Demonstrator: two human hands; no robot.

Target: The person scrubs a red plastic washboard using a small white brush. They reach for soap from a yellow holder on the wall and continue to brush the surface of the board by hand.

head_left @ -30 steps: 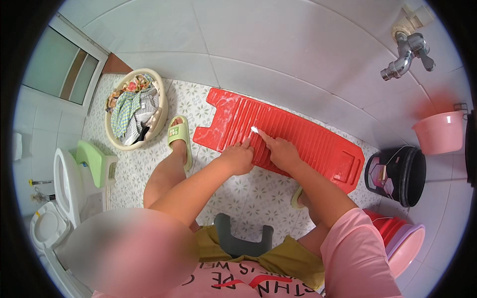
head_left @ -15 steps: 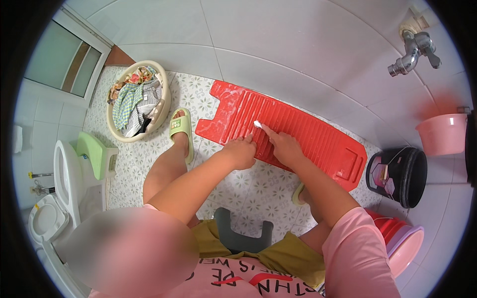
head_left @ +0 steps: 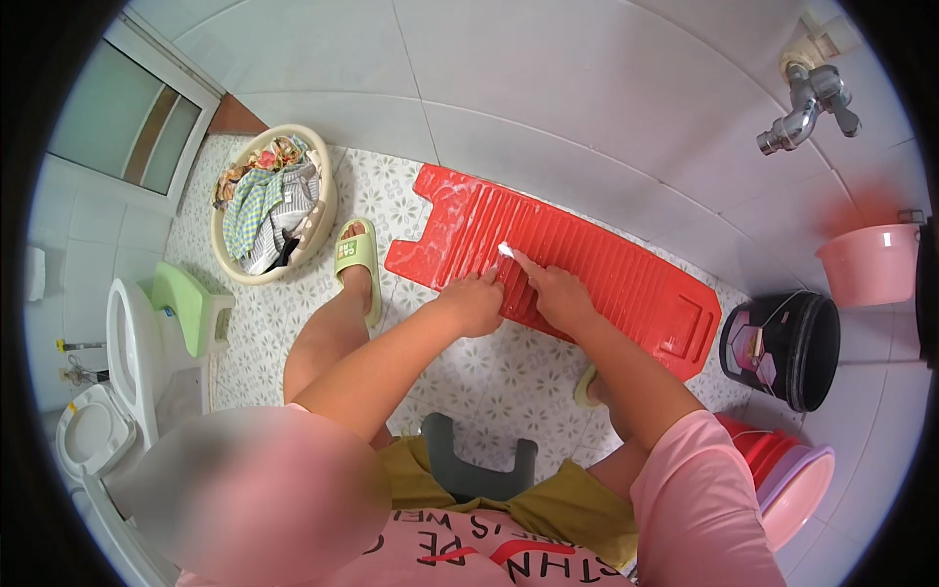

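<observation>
A red ridged plastic washboard lies slantwise on the floor in front of me, with wet, soapy-looking streaks on its left end. My right hand reaches over it, index finger stretched out and the other fingers bent. At that fingertip is a small white blob, perhaps foam or a bit of soap; it is too small to name. My left hand rests at the board's near edge beside the right one, fingers extended onto the red surface and holding nothing that I can see.
A cream basin of clothes stands at the far left, near a green stool and a toilet. A black bucket is on the right, below a pink bucket and a metal tap. Stacked basins sit lower right.
The view has shifted very slightly. Both hands stay at nearly the same spots on the washboard, and the white blob remains at the right index fingertip.
</observation>
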